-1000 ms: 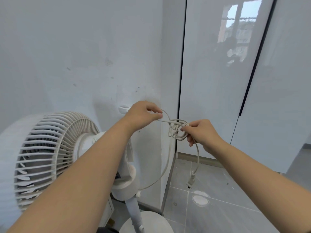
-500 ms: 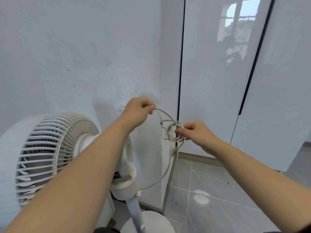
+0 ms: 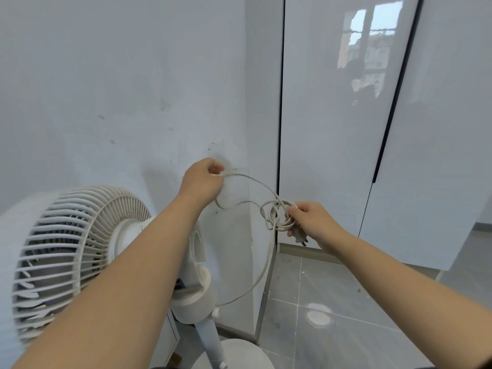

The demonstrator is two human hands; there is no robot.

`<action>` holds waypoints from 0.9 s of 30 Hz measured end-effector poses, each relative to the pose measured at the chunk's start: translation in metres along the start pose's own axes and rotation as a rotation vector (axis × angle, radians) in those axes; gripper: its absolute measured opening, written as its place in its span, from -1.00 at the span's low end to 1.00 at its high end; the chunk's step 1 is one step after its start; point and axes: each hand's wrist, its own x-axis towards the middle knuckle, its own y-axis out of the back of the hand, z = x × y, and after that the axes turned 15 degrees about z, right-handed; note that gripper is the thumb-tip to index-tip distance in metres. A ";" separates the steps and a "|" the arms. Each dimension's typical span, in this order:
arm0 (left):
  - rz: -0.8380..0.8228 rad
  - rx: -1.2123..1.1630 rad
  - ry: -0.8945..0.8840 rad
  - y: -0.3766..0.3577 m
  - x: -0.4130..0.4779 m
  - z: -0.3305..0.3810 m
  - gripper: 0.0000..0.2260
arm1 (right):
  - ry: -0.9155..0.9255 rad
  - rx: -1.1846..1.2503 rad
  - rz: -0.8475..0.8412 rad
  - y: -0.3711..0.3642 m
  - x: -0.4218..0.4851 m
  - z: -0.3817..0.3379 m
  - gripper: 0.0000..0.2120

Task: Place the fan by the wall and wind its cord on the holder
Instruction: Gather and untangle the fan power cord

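Observation:
A white pedestal fan [image 3: 80, 251] stands at the lower left, close to the white wall [image 3: 119, 89], on a pole above a round base [image 3: 237, 355]. Its beige cord [image 3: 253, 283] loops up from the motor housing to a small coil in front of the wall corner. My right hand [image 3: 311, 222] grips that coil, and the plug [image 3: 299, 237] hangs just under my fingers. My left hand [image 3: 202, 179] pinches a loop of the cord up against the wall. The wall holder is hidden behind my left hand.
Tall glossy white cabinet doors [image 3: 332, 129] fill the right side, meeting the wall at a corner. Grey floor tiles [image 3: 346, 328] lie below, with a round white cover [image 3: 318, 316] set into them.
My left hand has drawn its loop of cord up and left to the wall, covering the holder. My right hand has gathered the hanging plug in with the coil and moved slightly right.

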 end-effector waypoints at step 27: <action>-0.456 -0.001 -0.215 -0.006 -0.016 0.015 -0.80 | 0.498 -0.277 0.267 -0.021 -0.016 -0.039 -0.71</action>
